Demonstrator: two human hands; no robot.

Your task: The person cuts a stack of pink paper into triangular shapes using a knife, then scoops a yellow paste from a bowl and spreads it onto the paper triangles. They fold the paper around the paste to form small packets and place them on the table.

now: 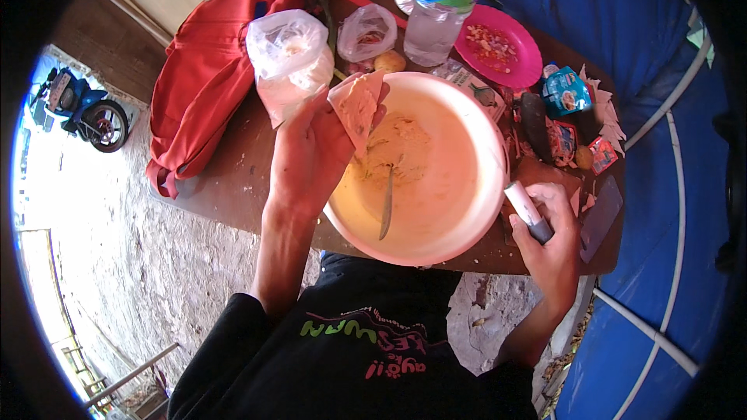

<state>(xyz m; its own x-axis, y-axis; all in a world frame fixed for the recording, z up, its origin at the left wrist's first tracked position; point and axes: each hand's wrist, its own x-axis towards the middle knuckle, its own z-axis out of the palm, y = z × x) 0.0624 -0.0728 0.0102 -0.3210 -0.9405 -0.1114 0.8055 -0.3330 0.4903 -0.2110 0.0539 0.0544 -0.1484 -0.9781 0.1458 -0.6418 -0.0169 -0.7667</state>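
My left hand (305, 152) is raised over the left rim of a large pale pink basin (489, 206), closed on a thin triangular piece (359, 109) with an orange-tan paste on its face. Inside the basin lies a mound of similar thick paste (405, 152), and a metal spoon (387, 206) rests in it, its handle toward me. Right of the basin, my right hand (559, 229) has its fingers wrapped round a short white cylinder with a dark grey end (529, 211). What exactly this cylinder is, I cannot tell.
Behind the basin stand a bag of white powder (292, 70), a smaller plastic bag (366, 33) and a large water bottle (436, 27). A bright pink plate (532, 53) holds chopped red bits. Packets, including a turquoise one (566, 91), crowd the right. A red bag (210, 70) lies left.
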